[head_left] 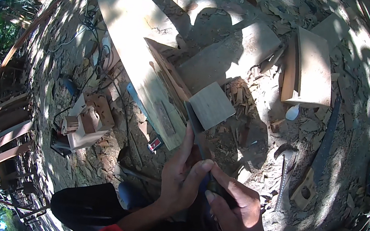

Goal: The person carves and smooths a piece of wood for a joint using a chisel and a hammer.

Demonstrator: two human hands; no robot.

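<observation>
A long hand tool with a dark flat blade (pixel 194 118) is held between my two hands, its tip beside the edge of a large pale plank (pixel 127 21). My left hand (pixel 180 184) closes on the blade side, the index finger stretched along the metal and the thumb pressed down near the other hand. Around the dark handle (pixel 225 193) wraps my right hand (pixel 240 209), thumb on top. Whether the tool is a knife or a chisel cannot be told. A square wooden piece (pixel 211 106) lies just beyond the blade tip, touching or near the plank's split edge.
To the right lie a claw hammer (pixel 285 178), a handsaw (pixel 324 150), a white spoon (pixel 292 112) and an angled wooden piece (pixel 314 69). At left sit a cut wooden block assembly (pixel 89 126), a small box (pixel 155 144) and dark cables (pixel 90 19). Wood chips and leaves cover the ground.
</observation>
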